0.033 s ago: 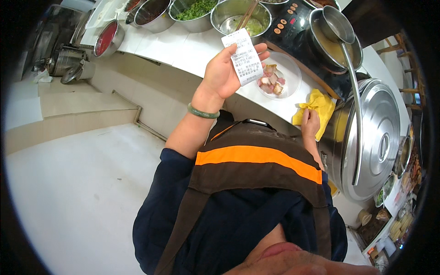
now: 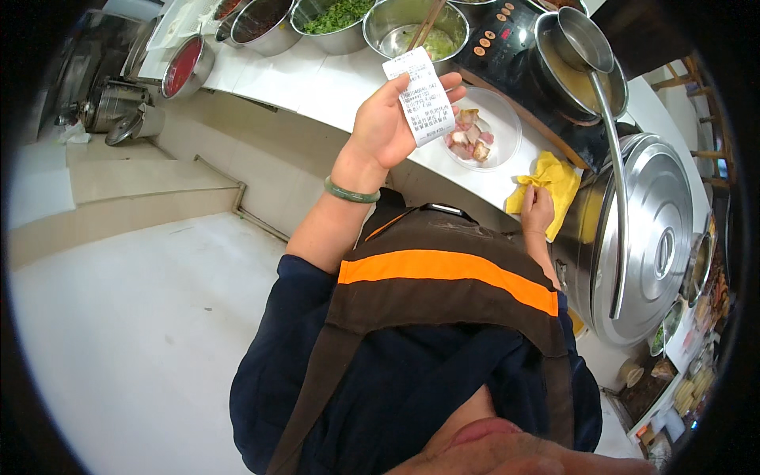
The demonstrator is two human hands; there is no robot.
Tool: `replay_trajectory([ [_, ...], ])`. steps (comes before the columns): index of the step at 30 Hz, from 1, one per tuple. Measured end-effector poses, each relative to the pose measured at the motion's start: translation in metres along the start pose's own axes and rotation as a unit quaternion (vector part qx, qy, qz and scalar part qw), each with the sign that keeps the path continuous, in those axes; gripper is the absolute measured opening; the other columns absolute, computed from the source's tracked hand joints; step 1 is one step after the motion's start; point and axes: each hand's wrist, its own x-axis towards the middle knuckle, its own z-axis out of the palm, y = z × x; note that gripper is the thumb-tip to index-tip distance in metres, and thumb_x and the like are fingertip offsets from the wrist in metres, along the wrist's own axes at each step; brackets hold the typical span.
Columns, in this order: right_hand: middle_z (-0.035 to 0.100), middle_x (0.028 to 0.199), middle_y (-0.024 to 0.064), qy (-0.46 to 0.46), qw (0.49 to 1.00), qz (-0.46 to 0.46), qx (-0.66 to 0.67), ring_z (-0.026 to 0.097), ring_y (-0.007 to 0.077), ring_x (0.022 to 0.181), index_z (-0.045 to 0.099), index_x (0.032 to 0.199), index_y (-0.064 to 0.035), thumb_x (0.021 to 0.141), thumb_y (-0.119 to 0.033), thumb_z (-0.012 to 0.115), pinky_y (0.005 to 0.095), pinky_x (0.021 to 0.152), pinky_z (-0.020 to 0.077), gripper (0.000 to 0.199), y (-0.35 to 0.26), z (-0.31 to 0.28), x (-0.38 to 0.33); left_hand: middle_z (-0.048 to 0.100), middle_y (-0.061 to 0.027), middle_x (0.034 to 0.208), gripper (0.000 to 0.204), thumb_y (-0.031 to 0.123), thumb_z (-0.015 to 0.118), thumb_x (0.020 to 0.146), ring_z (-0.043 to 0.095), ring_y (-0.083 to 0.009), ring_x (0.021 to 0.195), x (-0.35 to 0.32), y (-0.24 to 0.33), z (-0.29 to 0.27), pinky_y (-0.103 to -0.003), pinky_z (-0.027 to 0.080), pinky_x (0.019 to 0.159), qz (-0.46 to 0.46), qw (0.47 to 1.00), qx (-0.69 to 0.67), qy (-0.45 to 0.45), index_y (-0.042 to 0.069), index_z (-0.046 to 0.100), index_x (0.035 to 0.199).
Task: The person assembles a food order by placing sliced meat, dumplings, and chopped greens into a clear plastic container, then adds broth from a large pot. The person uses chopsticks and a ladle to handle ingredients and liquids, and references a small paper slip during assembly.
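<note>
My left hand is raised over the counter's front edge, holding a printed paper receipt between thumb and fingers, its print facing up. A green bangle circles that wrist. Just right of the receipt, a clear round plastic bowl stands on the white counter with several chunks of pale and pinkish meat in it. At the counter's edge on the right, my right hand grips a crumpled yellow cloth; the fingertips are partly hidden in its folds.
Along the back stand steel bowls, one with chopped greens, another with chopsticks. A black induction cooker carries a pot with a long-handled ladle. At right is a large lidded steel pot. A red-filled bowl sits left.
</note>
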Motion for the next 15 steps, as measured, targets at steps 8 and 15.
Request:
replay_trajectory([
  [8, 0.053, 0.064, 0.0089, 0.018, 0.999, -0.013, -0.032, 0.053, 0.0267, 0.058, 0.053, 0.066, -0.0063, 0.08, -0.016, 0.064, 0.0369, 0.053, 0.0428, 0.02, 0.005, 0.009, 0.001, 0.039, -0.0243, 0.135, 0.044, 0.027, 0.028, 0.097, 0.039, -0.0413, 0.125, 0.024, 0.006, -0.003, -0.051, 0.038, 0.101, -0.031, 0.999, -0.019, -0.009, 0.008, 0.032, 0.137],
  [15, 0.052, 0.064, 0.0089, 0.015, 0.999, -0.009, -0.044, 0.053, 0.0267, 0.059, 0.053, 0.067, -0.0059, 0.08, -0.016, 0.065, 0.0366, 0.053, 0.0426, 0.02, 0.003, 0.01, 0.003, 0.039, -0.025, 0.135, 0.044, 0.027, 0.027, 0.097, 0.038, -0.0418, 0.125, 0.041, 0.014, -0.014, -0.051, 0.035, 0.103, -0.053, 0.998, -0.026, -0.003, 0.007, 0.032, 0.136],
])
